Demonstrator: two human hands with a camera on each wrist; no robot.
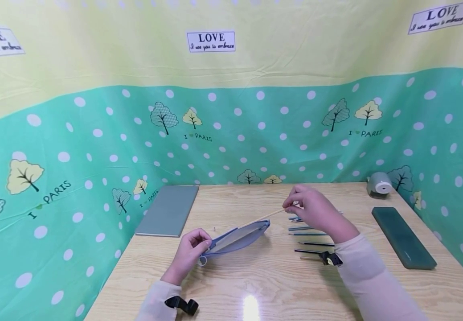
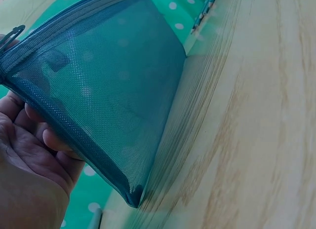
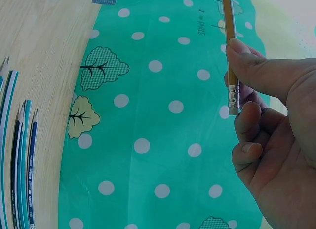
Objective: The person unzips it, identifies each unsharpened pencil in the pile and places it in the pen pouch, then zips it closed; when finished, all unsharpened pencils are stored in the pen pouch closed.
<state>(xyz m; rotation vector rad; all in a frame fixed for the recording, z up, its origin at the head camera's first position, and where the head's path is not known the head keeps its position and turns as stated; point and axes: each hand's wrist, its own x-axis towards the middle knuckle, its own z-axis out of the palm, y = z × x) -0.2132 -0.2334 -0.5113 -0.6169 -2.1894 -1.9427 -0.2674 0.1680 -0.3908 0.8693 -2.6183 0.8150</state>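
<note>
The pouch [image 1: 237,238] is pinched open at its near end by the left hand [image 1: 189,254]. A pencil [image 1: 255,219] is pinched at its far end by the right hand [image 1: 313,209], its tip inside the pouch mouth. The pouch is best kept wide while the pencil is slid in straight.

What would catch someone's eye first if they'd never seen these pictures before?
Probably the two hands at mid-table: the right hand pinches a yellow pencil by its eraser end, its tip pointing toward the blue mesh pouch that the left hand grips by one end. Next, the row of pencils lying on the wooden table beside the right wrist, all against a bright green polka-dot backdrop.
</note>
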